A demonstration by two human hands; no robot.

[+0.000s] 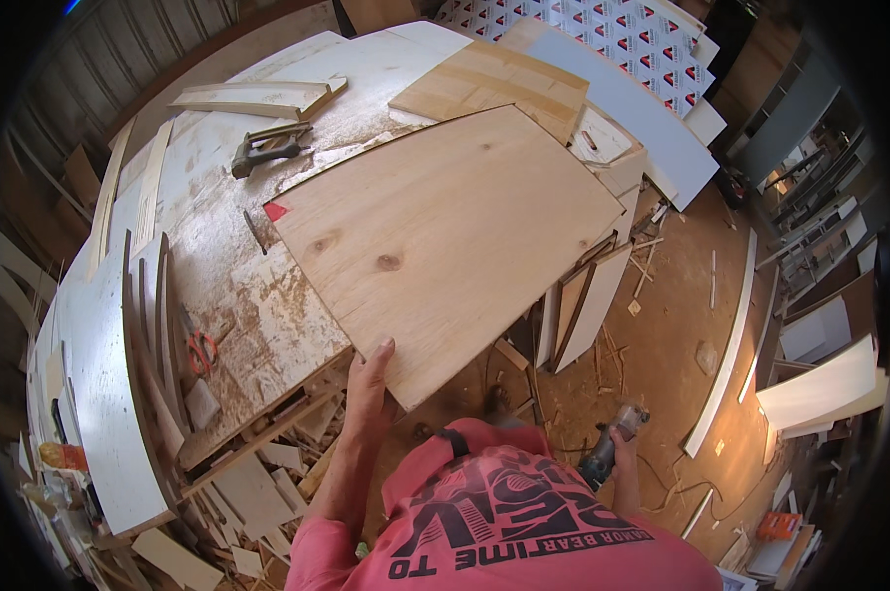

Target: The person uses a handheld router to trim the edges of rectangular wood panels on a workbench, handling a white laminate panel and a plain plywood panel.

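A large pale plywood board (445,236) with dark knots and a red corner mark lies over the front of the workbench, its near end jutting past the edge. My left hand (371,379) grips the board's near left edge, thumb on top, fingers hidden beneath. Low at my right side, my right hand (624,451) is wrapped round a handheld power tool (599,459). Its body is dark teal and its head grey metal; which kind of power tool it is, I cannot tell.
A sawdust-covered workbench (204,227) carries a clamp-like tool (268,150), orange-handled scissors (202,353) and wood strips (152,182). Stacked panels (612,108) stand at the back right. Offcuts (258,492) crowd below the bench. A long white strip (729,355) and scraps lie on the floor.
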